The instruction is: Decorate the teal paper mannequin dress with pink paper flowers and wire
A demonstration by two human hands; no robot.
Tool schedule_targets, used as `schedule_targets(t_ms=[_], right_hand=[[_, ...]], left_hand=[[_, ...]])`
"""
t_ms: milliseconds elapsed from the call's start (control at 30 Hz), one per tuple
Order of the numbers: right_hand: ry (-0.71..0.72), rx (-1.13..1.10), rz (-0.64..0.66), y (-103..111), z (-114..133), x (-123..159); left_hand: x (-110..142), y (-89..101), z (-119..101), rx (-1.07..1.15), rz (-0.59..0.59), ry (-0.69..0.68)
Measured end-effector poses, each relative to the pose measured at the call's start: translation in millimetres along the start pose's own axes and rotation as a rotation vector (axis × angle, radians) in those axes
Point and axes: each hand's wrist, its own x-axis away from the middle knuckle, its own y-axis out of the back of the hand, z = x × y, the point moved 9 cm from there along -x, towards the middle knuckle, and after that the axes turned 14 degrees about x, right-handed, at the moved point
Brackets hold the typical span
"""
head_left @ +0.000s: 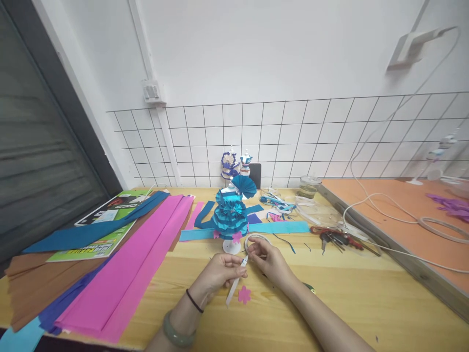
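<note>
My left hand (223, 271) pinches a narrow white strip (233, 289), which looks like tape, between thumb and fingers; its lower end hangs free. My right hand (269, 259) is beside the strip's upper end with its fingers drawn together, and anything between their tips is too small to make out. Just behind the right fingers lies a pale roll of tape (269, 238), partly hidden. Below the strip, a pink paper flower (244, 295) rests on the table. Beyond both hands stands a figure in a tiered turquoise pleated paper skirt (230, 217) on a white round base (232, 247).
Magenta paper (124, 269), brown paper (36, 288) and a magazine (88, 247) cover the left side of the wooden table (330, 308). Two decorated figures, one the purple-trimmed figure (229, 166), stand by the wall. A key bunch (335, 238) and white cable (395, 252) lie right.
</note>
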Motion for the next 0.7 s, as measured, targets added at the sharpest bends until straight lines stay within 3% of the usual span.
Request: schedule_targets(t_ms=[133, 300, 433, 567, 700], right_hand=[[0.009, 0.029, -0.027, 7.2, 6.6, 1.3], [0.283, 0.227, -0.044, 12.1, 54.6, 12.1], [0.385, 0.341, 0.014, 2.0, 72.4, 20.3], [0.393, 0.390, 0.043, -3.5, 74.0, 21.6], [0.324, 0.303, 0.018, 2.0, 68.1, 17.7]], left_hand=[[0.2, 1.4, -2.9, -0.018, -0.033, -0.007], [0.0, -1.3, -6.4, -0.070, -0.025, -0.054], [-0.2, -6.7, -9.5, -0.075, 0.029, -0.118], [0.2, -6.0, -9.0, -0.105, 0.022, -0.117], [1.4, -5.6, -9.6, -0.090, 0.025, -0.101]])
